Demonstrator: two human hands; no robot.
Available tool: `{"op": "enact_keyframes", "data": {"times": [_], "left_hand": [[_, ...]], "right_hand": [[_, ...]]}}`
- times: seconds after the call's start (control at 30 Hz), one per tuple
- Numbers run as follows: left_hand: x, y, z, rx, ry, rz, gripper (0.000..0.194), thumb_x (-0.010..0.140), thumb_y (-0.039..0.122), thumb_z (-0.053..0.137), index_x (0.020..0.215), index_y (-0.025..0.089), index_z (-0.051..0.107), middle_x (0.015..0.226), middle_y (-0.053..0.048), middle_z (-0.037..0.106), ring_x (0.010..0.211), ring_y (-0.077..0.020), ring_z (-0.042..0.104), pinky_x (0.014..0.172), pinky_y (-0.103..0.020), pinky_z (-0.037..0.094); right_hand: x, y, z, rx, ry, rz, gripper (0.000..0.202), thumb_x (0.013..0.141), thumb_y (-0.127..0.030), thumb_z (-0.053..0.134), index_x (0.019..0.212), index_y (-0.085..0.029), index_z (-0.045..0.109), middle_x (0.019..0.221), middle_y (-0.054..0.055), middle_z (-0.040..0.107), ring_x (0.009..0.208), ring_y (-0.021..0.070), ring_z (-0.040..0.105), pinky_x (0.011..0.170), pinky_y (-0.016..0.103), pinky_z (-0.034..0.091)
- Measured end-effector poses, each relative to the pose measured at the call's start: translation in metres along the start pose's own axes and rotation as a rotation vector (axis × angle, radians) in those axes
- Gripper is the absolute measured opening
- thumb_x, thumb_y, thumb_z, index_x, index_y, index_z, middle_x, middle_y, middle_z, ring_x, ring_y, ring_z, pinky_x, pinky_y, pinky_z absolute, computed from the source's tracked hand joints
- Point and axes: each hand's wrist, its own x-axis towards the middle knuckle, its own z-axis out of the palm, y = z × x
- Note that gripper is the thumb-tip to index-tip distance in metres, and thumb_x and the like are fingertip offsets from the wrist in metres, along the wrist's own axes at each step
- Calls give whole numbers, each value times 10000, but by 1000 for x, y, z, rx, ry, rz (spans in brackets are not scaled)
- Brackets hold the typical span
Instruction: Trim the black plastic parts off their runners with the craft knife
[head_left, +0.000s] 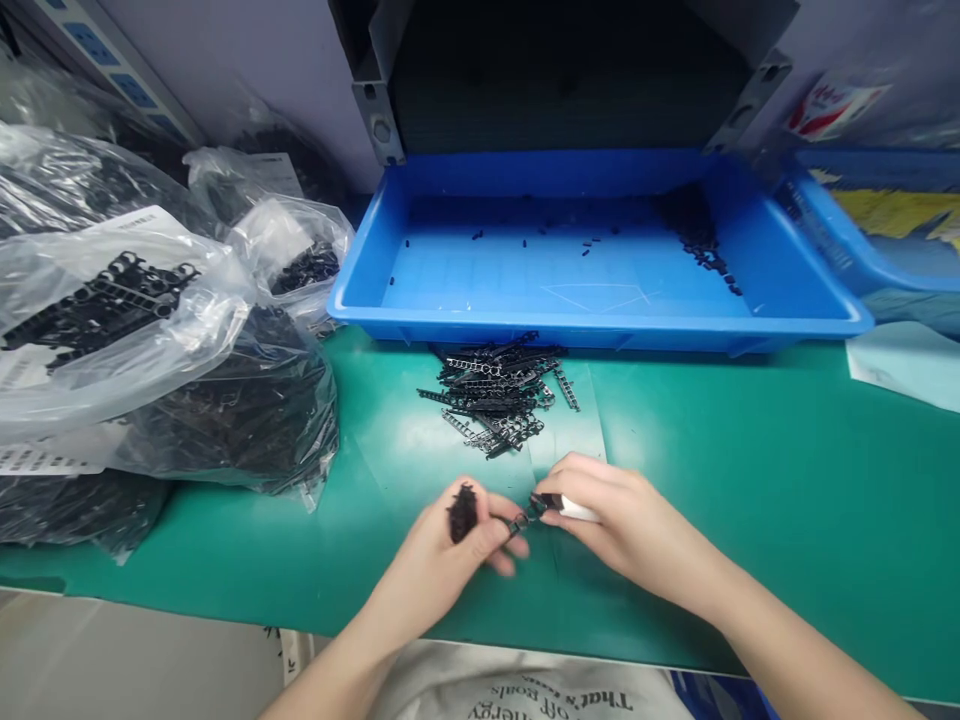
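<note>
Your left fingers (pixel 484 542) pinch a black part (pixel 517 524), apparently steadying it beside the white-handled tool (pixel 580 511) in your right fingers (pixel 592 487); a black pile (pixel 495 392) lies handily ahead.

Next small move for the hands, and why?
I'd probably steady the black ringed piece in the left hand and ease the right hand's white-and-black item onto it: their ends face each other closely, though contact is unclear. The left hand also holds a dark clump.
</note>
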Motion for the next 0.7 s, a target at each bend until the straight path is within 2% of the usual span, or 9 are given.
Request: {"op": "enact_keyframes", "data": {"times": [0.07, 0.1, 0.13, 0.23, 0.33, 0.47, 0.7], "left_hand": [[3, -1, 9, -190, -177, -122, 333, 781, 428, 534, 716, 202, 298, 803, -49, 636, 458, -107, 564, 383, -200, 351], [4, -1, 14, -229, -205, -146, 335, 780, 411, 544, 727, 203, 287, 748, -35, 638, 377, -70, 501, 345, -175, 276], [4, 0, 17, -241, -193, -146, 316, 783, 384, 551, 752, 200, 297, 712, -22, 636, 338, -38, 443, 343, -166, 233], [4, 2, 21, -213, -77, -108, 257, 801, 340, 544, 899, 179, 369, 723, -3, 626, 338, 6, 355, 396, -176, 239], [3, 0, 20, -171, -21, -73, 279, 800, 364, 540, 959, 165, 427, 737, 7, 594, 355, 4, 352, 424, -195, 259], [2, -4, 20, -118, -3, -61, 261, 795, 367, 546, 928, 163, 451, 694, 29, 538, 368, -8, 359, 411, -196, 244], [-1, -2, 25, -65, 36, -64, 212, 810, 337, 522, 910, 170, 436, 669, 49, 498, 384, -8, 351, 405, -182, 255]], "right_hand": [[-6, -2, 3, 51, 31, 18, 129, 862, -182, 480, 951, -230, 561, 882, 16, 587, 732, 133, 576, 625, 239, 452], [-9, -3, 6, 66, 69, 44, 132, 868, -192, 468, 955, -232, 560, 866, 13, 590, 719, 130, 577, 618, 240, 454], [-11, -4, 9, 75, 113, 80, 139, 875, -216, 457, 972, -230, 556, 853, 14, 593, 711, 133, 581, 613, 246, 459], [-21, -8, 17, 54, 187, 177, 279, 901, -323, 387, 1129, -205, 496, 914, 53, 609, 768, 173, 605, 613, 289, 491], [-30, -13, 22, 19, 106, 185, 391, 930, -333, 279, 1288, -208, 372, 1022, 75, 596, 846, 188, 602, 635, 318, 512], [-33, -19, 26, -42, 30, 166, 383, 929, -240, 270, 1293, -209, 386, 1001, 55, 605, 829, 188, 591, 620, 331, 514], [-28, -19, 30, -126, 90, 91, 370, 916, -201, 303, 1254, -165, 448, 998, 59, 634, 820, 202, 602, 596, 333, 523]]}}
